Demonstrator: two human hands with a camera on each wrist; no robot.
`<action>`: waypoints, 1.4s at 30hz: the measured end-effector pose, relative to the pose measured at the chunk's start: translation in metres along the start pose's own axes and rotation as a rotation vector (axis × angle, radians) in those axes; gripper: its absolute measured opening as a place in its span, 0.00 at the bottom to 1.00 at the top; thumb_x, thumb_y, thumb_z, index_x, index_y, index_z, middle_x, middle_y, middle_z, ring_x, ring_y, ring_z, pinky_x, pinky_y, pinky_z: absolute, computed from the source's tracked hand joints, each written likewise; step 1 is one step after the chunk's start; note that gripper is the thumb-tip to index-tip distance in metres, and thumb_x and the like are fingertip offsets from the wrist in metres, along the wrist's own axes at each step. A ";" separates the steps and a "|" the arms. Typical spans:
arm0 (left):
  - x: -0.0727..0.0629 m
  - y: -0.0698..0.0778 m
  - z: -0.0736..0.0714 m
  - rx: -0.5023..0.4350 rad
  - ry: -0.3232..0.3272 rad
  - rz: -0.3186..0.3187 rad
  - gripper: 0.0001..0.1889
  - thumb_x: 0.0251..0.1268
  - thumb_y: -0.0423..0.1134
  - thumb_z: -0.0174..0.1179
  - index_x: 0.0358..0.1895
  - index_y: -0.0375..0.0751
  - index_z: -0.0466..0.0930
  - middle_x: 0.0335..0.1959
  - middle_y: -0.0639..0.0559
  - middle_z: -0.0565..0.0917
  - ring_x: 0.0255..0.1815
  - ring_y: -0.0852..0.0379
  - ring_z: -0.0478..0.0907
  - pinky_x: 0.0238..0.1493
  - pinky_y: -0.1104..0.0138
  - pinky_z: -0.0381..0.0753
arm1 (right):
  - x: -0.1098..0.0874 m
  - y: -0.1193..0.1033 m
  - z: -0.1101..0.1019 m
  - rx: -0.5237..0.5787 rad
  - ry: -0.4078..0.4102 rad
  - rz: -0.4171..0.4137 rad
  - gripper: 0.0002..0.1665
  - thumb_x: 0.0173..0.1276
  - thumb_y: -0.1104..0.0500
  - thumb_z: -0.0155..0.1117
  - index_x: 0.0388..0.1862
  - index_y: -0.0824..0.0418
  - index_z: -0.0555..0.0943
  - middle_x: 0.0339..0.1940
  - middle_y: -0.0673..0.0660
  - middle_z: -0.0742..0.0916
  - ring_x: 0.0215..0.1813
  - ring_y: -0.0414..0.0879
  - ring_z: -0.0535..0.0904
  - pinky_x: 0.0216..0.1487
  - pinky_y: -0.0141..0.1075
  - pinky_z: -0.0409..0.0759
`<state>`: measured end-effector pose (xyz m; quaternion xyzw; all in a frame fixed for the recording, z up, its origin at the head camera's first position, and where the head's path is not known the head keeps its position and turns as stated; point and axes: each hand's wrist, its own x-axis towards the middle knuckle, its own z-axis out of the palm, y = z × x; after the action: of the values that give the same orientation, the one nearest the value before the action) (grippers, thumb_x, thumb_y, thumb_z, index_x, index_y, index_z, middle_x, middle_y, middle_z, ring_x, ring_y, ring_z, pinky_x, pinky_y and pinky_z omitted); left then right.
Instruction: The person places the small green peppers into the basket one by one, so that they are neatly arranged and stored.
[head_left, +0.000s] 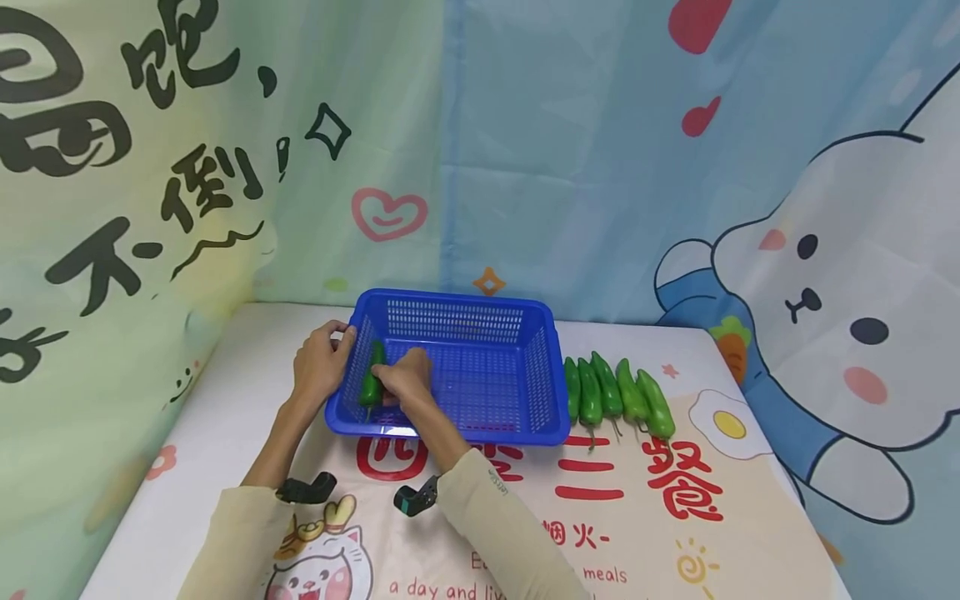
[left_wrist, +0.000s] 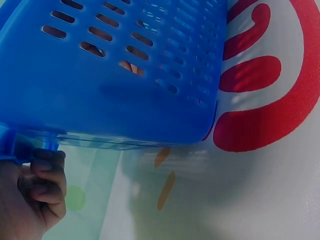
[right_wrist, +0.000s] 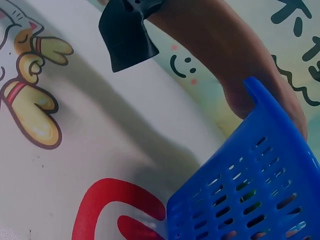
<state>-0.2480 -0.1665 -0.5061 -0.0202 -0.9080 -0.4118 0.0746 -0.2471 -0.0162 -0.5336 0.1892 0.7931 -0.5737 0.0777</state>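
Note:
A blue plastic basket (head_left: 480, 429) with slotted walls stands on the table. My left hand (head_left: 324, 362) grips its left rim; in the left wrist view, the curled fingers (left_wrist: 48, 181) of that hand show at the rim. Inside the basket, my right hand (head_left: 407, 379) holds a green pepper (head_left: 371, 379) near the left wall, its thumb against the pepper's side. The pepper lies lengthwise, its stem end toward me. In the right wrist view the basket wall (right_wrist: 240, 185) hides the right hand, and the left forearm (right_wrist: 220, 45) shows beyond.
Several green peppers (head_left: 611, 392) lie side by side on the table, just right of the basket, stems toward me. A printed cloth (head_left: 622, 517) covers the table. Behind it hangs a patterned curtain (head_left: 525, 208).

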 end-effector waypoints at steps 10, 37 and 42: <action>0.000 -0.001 0.000 0.003 0.002 -0.006 0.24 0.89 0.48 0.51 0.64 0.28 0.81 0.35 0.32 0.91 0.24 0.49 0.82 0.26 0.63 0.73 | 0.031 0.027 0.017 -0.219 0.048 -0.132 0.22 0.59 0.60 0.86 0.46 0.68 0.85 0.31 0.58 0.89 0.28 0.44 0.86 0.29 0.36 0.87; 0.000 0.000 0.002 0.007 -0.007 -0.007 0.24 0.89 0.48 0.51 0.65 0.28 0.80 0.36 0.32 0.91 0.23 0.49 0.83 0.25 0.64 0.74 | 0.029 0.029 0.010 -0.309 0.098 -0.151 0.32 0.56 0.50 0.90 0.51 0.65 0.85 0.38 0.58 0.91 0.40 0.46 0.85 0.51 0.44 0.88; 0.001 0.001 0.001 0.011 -0.007 -0.002 0.24 0.89 0.47 0.51 0.65 0.28 0.80 0.36 0.31 0.91 0.23 0.49 0.82 0.25 0.64 0.73 | 0.028 0.026 0.009 -0.322 0.093 -0.146 0.32 0.56 0.49 0.91 0.50 0.65 0.85 0.37 0.57 0.90 0.39 0.45 0.85 0.48 0.43 0.88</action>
<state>-0.2493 -0.1649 -0.5061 -0.0202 -0.9105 -0.4069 0.0708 -0.2636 -0.0118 -0.5696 0.1426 0.8891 -0.4340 0.0281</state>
